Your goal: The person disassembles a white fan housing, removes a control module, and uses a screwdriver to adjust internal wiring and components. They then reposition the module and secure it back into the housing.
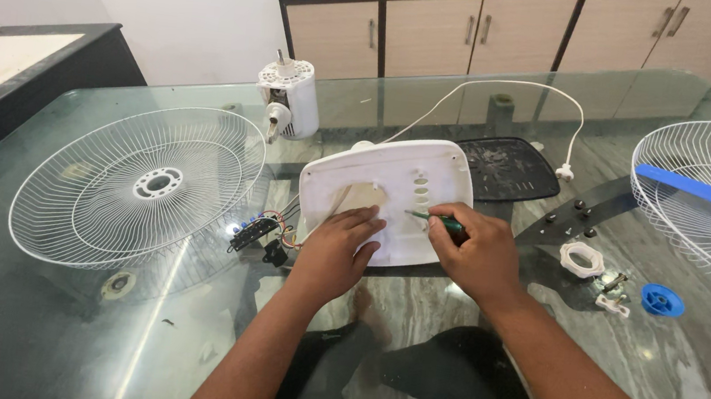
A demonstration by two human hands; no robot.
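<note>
On the glass table (52, 317) we see a white fan base cover (391, 196) lying under both hands. Our left hand (334, 254) rests flat on it, fingers spread; our right hand (475, 254) pinches a green screwdriver (434, 220) with its tip on the cover. It is rounded with oval holes. A wire guard (139, 186) lies left, a small circuit board (255, 233) just beside it, and a motor (288, 100) behind.

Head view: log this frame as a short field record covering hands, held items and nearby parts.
Surface: glass table
Left hand: flat on white fan base cover
Right hand: grips green screwdriver, tip on the cover
Left of cover: white wire guard, switch block with wires
Behind: white motor housing, black plate
Right: second guard with blue blade, blue cap, white ring nut
</note>
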